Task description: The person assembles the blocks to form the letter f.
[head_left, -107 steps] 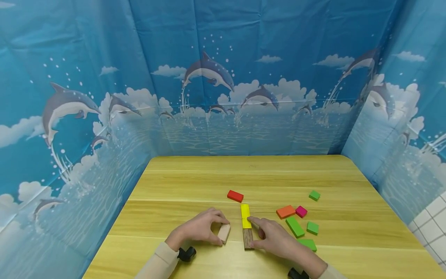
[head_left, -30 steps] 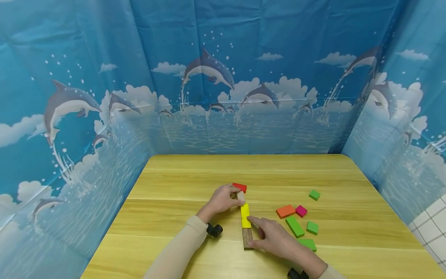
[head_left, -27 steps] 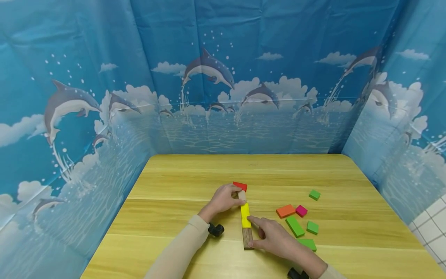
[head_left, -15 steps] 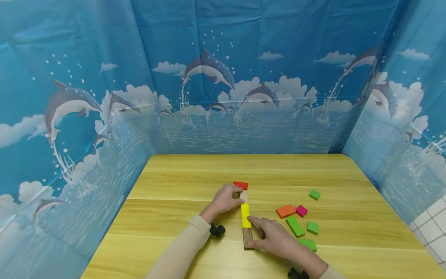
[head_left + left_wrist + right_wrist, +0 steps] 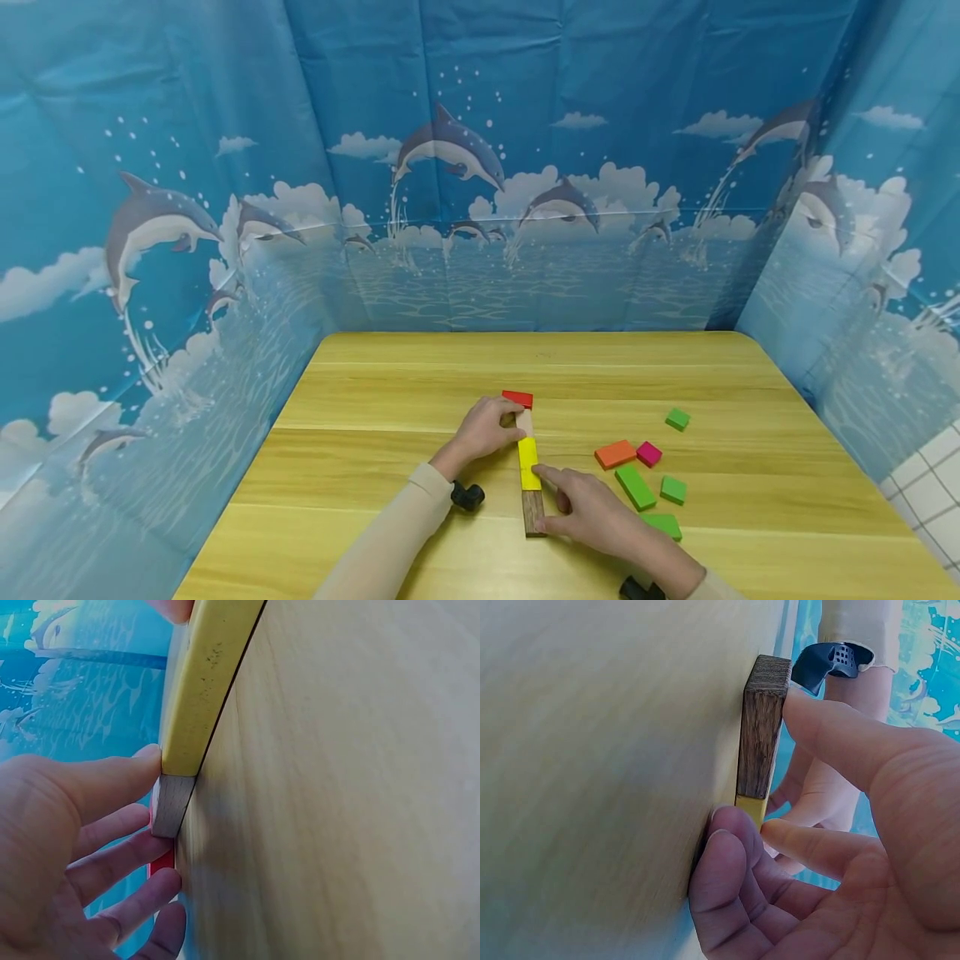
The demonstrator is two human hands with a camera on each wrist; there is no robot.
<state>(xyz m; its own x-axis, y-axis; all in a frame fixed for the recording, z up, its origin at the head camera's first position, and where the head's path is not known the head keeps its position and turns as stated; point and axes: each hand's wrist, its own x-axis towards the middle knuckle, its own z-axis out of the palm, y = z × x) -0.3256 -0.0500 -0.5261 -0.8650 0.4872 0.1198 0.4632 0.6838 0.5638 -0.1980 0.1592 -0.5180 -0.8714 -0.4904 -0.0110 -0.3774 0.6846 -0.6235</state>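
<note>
A row of flat blocks runs away from me on the table: a dark brown wooden block (image 5: 533,510) nearest, then a yellow block (image 5: 528,454), then a pale wooden block (image 5: 525,422). Crosswise at the far end is a red block (image 5: 518,398), partly covered by fingers. My left hand (image 5: 483,427) holds the pale block between thumb and index finger, with the other fingers spread beside it in the left wrist view. My right hand (image 5: 588,510) steadies the near part, thumb on the brown block, index fingertip against the yellow one; its other fingers are curled near the tabletop.
To the right lie an orange block (image 5: 616,454), a magenta block (image 5: 648,454) and several green blocks (image 5: 635,487). A dolphin-print curtain (image 5: 480,275) hangs behind the wooden table (image 5: 360,400).
My left hand has carried the pale block from the left to the yellow block's far end. The red block has shifted away and turned straighter. The right hand stays put; the last half second shows almost no motion.
</note>
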